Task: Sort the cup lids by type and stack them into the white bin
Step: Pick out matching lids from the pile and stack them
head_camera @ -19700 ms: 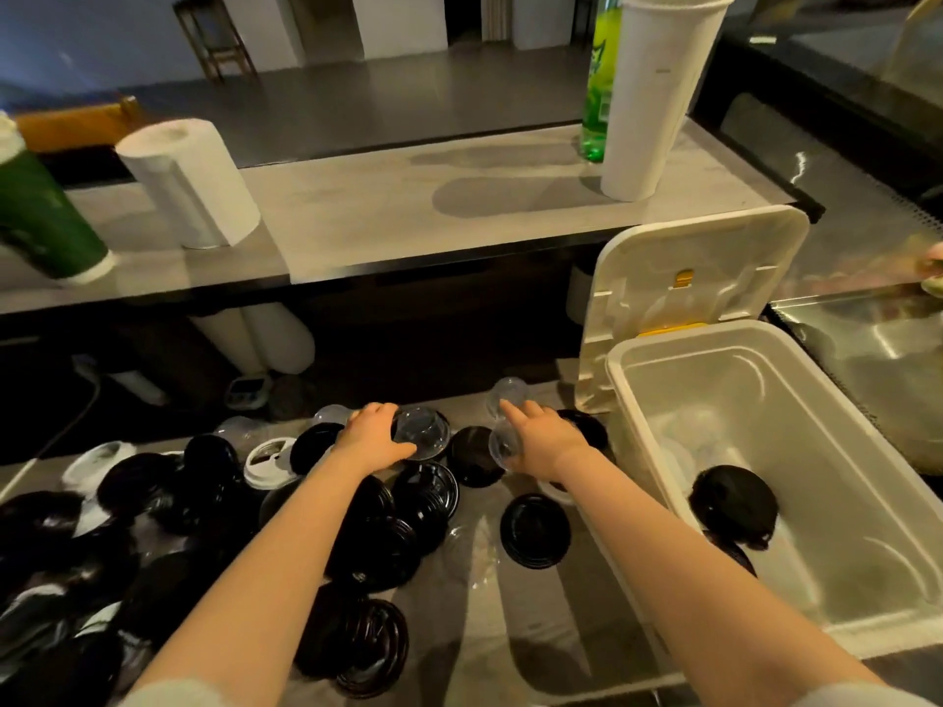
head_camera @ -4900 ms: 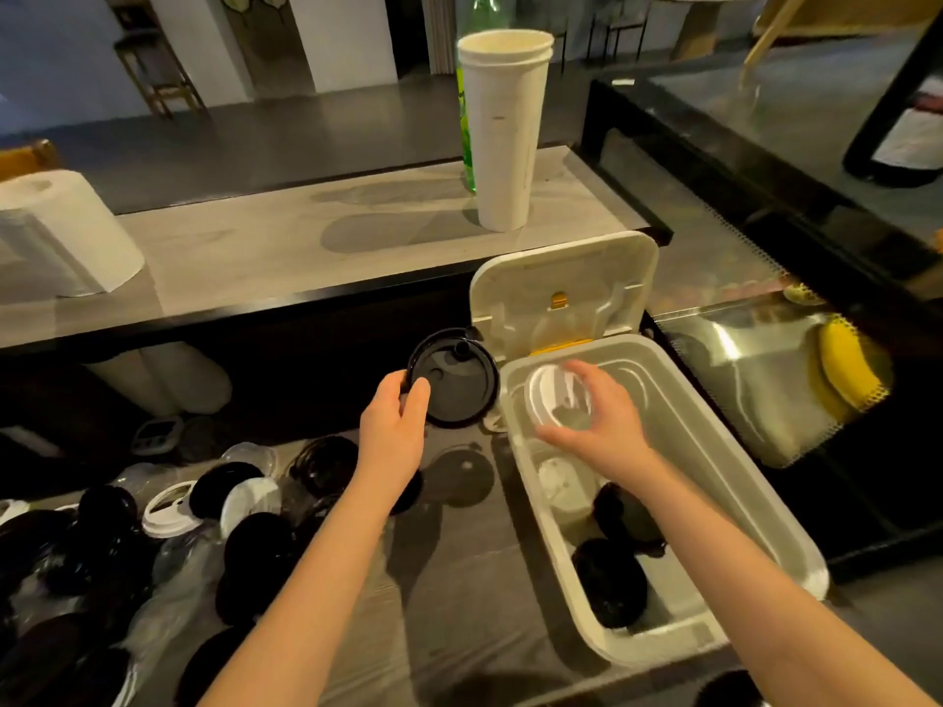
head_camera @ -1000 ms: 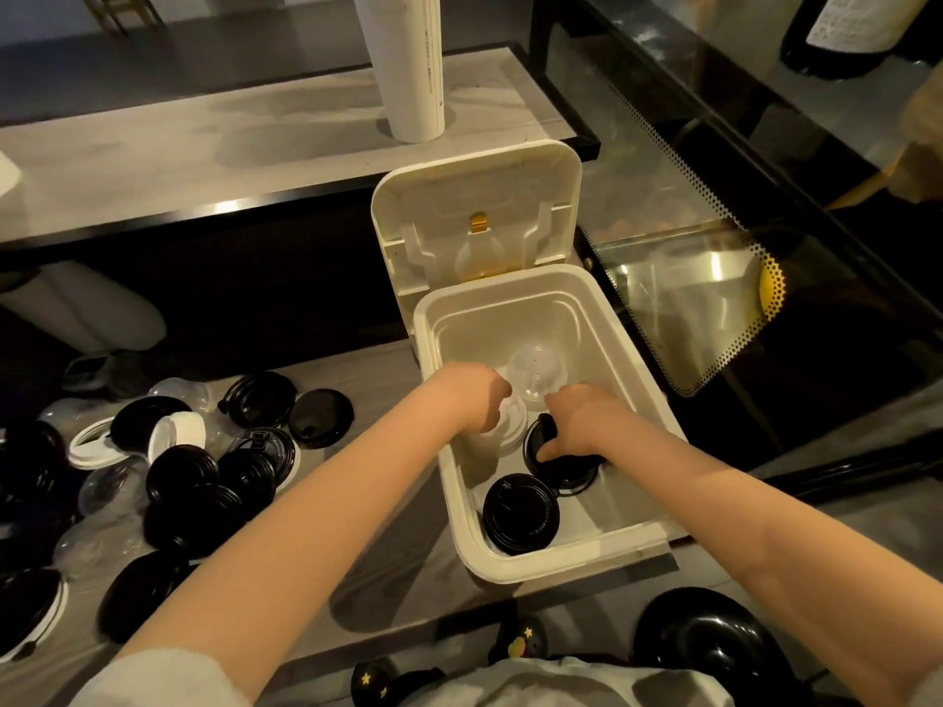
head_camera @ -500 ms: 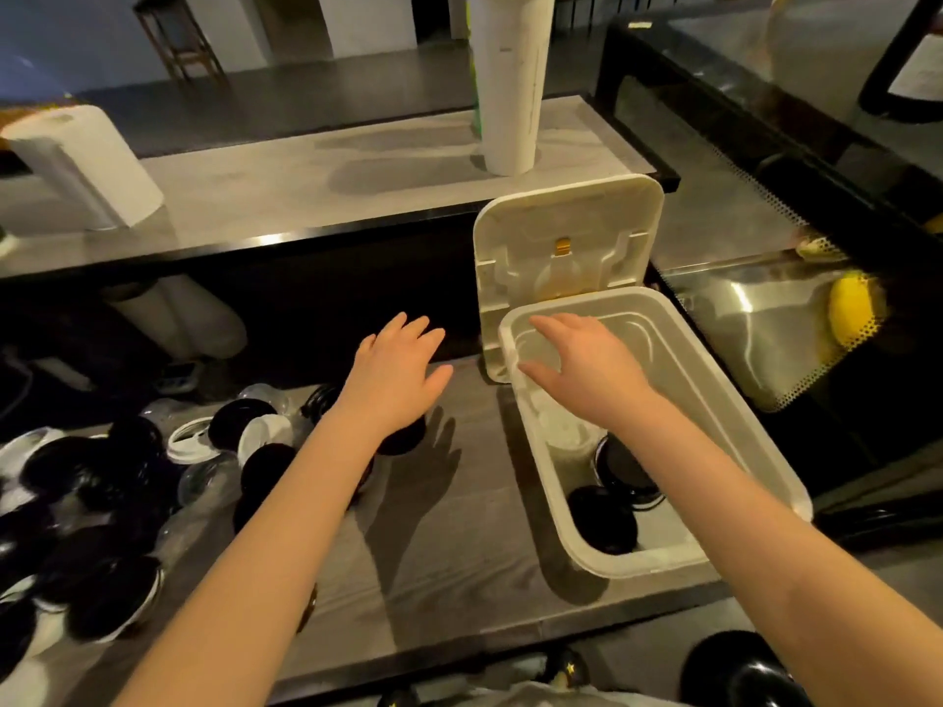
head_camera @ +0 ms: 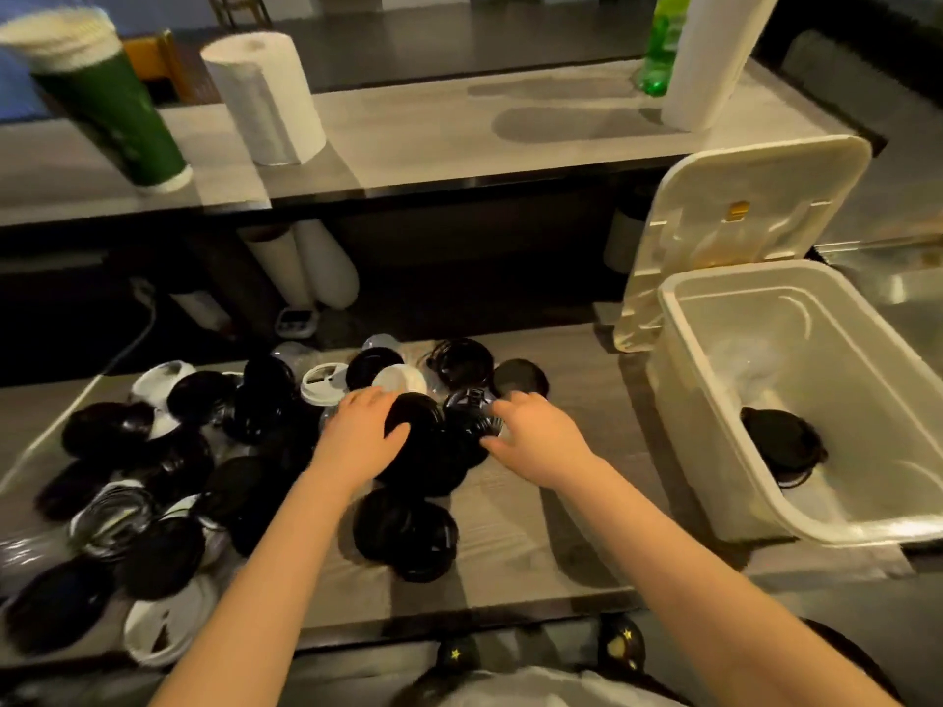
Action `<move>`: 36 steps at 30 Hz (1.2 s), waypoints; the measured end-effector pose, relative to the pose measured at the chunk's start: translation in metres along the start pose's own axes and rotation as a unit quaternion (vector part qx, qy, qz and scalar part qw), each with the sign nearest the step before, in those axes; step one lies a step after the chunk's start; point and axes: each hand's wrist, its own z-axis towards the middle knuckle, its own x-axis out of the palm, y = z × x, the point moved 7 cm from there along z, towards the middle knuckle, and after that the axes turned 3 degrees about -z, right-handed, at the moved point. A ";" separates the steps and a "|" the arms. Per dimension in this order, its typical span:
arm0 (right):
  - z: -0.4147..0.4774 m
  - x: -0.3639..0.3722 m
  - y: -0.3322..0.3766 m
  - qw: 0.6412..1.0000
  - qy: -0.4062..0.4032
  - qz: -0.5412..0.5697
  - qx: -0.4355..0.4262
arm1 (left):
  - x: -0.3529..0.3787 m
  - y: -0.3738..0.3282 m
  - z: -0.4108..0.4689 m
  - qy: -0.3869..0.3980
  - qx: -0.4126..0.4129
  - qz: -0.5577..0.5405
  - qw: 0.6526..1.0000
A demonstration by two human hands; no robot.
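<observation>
Both hands are at the middle of the counter (head_camera: 561,528), over the right end of the pile (head_camera: 168,502) of lids. The left hand (head_camera: 357,436) lies on a black lid (head_camera: 418,413). Its fingers curl over the lid's 10 o'clock rim and its thumb presses near the 7 o'clock edge, so it grips that lid. The right hand (head_camera: 536,436) is just beside it at 3 o'clock. Its forefinger and thumb curve round the 3 o'clock edge of a glossy lid (head_camera: 467,415) and pinch it. The two lids touch, rim against rim.

The pile spreads from the hands toward 9 and 7 o'clock. It is mostly black lids, with a few white and clear ones among them. A white lid (head_camera: 400,380) sits at 12 o'clock of the left hand, and a slotted lid (head_camera: 321,382) lies just beside it at 9 o'clock. A lone lid (head_camera: 520,377) lies at 12 o'clock of the right hand. A dark pair (head_camera: 403,533) overlaps at 6 o'clock of both hands.

The bin (head_camera: 684,359) stands at 3 o'clock, well apart from the hands, at the counter's right end. Its flap (head_camera: 740,237) is tipped up at the far side. Inside, a black stack (head_camera: 780,443) rests near the left wall. A pale blur at its 12 o'clock looks like clear lids, too smeared to count.

On the shelf (head_camera: 459,140) at 12 o'clock stand green cups (head_camera: 107,104), a roll (head_camera: 265,94), white cups (head_camera: 709,58) and a bottle (head_camera: 658,48).
</observation>
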 end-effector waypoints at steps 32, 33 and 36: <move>0.055 -0.007 0.039 0.950 -0.123 0.279 0.070 | -0.052 0.046 0.000 -0.141 0.050 -0.460 0.875; 0.055 0.001 0.027 0.956 -0.123 0.251 0.092 | -0.050 0.052 -0.001 -0.148 0.031 -0.460 0.875; 0.049 0.033 0.003 0.981 -0.067 0.122 0.135 | -0.042 0.073 -0.002 -0.170 -0.019 -0.466 0.868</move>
